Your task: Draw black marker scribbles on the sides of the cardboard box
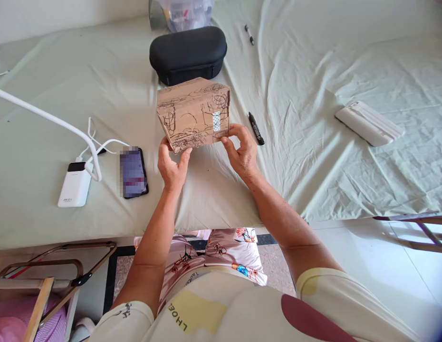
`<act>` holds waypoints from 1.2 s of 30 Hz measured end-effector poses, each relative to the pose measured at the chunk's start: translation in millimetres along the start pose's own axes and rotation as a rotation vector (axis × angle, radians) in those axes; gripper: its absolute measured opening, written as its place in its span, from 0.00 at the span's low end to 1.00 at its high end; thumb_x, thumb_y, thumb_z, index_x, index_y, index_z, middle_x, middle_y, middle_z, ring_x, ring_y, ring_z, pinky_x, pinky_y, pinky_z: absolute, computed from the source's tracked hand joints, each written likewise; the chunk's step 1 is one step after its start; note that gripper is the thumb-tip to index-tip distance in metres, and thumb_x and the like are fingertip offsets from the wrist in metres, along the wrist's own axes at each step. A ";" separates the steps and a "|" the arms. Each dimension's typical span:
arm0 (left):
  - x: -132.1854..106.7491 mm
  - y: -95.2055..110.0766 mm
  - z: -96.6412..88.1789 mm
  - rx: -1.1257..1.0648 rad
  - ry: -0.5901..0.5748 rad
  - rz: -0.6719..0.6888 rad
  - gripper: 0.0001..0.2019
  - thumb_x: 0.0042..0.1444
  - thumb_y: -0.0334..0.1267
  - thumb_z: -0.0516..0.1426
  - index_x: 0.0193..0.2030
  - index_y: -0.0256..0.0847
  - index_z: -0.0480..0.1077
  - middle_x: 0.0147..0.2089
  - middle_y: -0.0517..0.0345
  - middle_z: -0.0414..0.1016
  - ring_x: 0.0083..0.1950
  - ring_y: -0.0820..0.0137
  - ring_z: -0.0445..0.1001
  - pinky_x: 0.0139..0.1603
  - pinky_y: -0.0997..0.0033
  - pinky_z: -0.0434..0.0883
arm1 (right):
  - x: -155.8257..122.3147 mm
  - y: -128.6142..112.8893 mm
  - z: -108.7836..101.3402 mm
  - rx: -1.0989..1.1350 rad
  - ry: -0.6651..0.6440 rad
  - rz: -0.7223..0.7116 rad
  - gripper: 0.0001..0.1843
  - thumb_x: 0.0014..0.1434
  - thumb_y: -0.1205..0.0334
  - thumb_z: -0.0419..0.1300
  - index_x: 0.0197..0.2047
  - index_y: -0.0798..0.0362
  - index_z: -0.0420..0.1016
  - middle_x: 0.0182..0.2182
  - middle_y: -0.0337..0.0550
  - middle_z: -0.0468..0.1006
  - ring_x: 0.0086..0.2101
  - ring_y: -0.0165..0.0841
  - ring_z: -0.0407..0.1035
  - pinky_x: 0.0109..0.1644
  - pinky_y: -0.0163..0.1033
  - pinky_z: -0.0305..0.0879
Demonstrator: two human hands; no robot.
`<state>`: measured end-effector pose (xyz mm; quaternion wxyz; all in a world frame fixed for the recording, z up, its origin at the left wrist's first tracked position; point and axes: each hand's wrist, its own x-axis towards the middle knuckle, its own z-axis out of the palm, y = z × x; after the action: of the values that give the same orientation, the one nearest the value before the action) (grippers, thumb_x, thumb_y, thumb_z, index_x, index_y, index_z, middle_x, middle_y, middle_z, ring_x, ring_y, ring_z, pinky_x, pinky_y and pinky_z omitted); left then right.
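Between my two hands is a small brown cardboard box (192, 116), scribbled over in black ink, with a patterned pale sticker near its right side. My left hand (173, 164) grips the lower left corner, thumb on the near edge and fingers going behind it. At the lower right corner my right hand (241, 151) pinches the box between thumb and fingers. The box is tilted so that its drawn-on face shows. Its underside and far side are hidden. Just right of my right hand lies a black marker (255, 128) on the cloth.
A black hard case (188, 53) sits behind the box, with a clear plastic tub (188, 14) beyond. A white power bank (74, 185), cables and a phone (134, 173) lie left. On the right are a white device (369, 122) and, farther back, a pen (249, 34). Green cloth (306, 166) covers the table.
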<state>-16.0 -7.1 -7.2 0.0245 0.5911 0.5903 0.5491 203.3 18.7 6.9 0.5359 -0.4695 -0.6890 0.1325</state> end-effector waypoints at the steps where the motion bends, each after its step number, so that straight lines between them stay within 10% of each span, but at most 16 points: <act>1: -0.4 2.8 -0.6 -0.016 0.043 0.018 0.31 0.64 0.69 0.58 0.55 0.42 0.69 0.54 0.46 0.82 0.48 0.62 0.82 0.53 0.61 0.79 | 0.0 -2.7 -1.8 0.020 0.026 -0.015 0.22 0.73 0.37 0.52 0.44 0.46 0.72 0.48 0.49 0.83 0.49 0.40 0.78 0.58 0.53 0.76; 11: 4.1 14.6 -11.4 -0.133 0.308 0.213 0.18 0.72 0.60 0.54 0.48 0.46 0.67 0.44 0.57 0.73 0.47 0.66 0.78 0.51 0.61 0.76 | -6.2 10.0 -2.9 0.067 0.220 -0.106 0.25 0.72 0.33 0.47 0.52 0.41 0.73 0.44 0.46 0.76 0.54 0.47 0.76 0.62 0.69 0.74; 23: 1.5 -15.9 13.5 -0.037 -0.015 -0.025 0.16 0.73 0.49 0.55 0.61 0.44 0.68 0.53 0.49 0.79 0.52 0.67 0.82 0.51 0.68 0.80 | -0.6 21.5 18.3 0.145 -0.060 0.074 0.24 0.69 0.41 0.58 0.61 0.44 0.71 0.52 0.47 0.82 0.52 0.40 0.78 0.59 0.52 0.78; 29: 3.7 -32.6 18.9 0.002 -0.026 -0.146 0.08 0.70 0.44 0.58 0.50 0.45 0.70 0.47 0.52 0.80 0.50 0.66 0.82 0.49 0.69 0.80 | 2.5 37.7 27.7 0.074 -0.061 0.076 0.27 0.67 0.49 0.60 0.66 0.43 0.66 0.53 0.48 0.83 0.53 0.42 0.78 0.59 0.56 0.77; 36: 3.3 -50.4 34.4 -0.079 -0.137 -0.127 0.32 0.71 0.51 0.57 0.76 0.45 0.53 0.73 0.36 0.69 0.73 0.57 0.72 0.67 0.57 0.76 | 2.4 48.3 31.8 0.111 -0.187 0.119 0.36 0.63 0.51 0.62 0.73 0.46 0.64 0.63 0.53 0.78 0.55 0.44 0.78 0.64 0.58 0.77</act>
<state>-27.5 31.9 -52.9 0.1226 0.5873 0.6014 0.5276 200.3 56.1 -37.2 0.4856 -0.4649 -0.6985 0.2451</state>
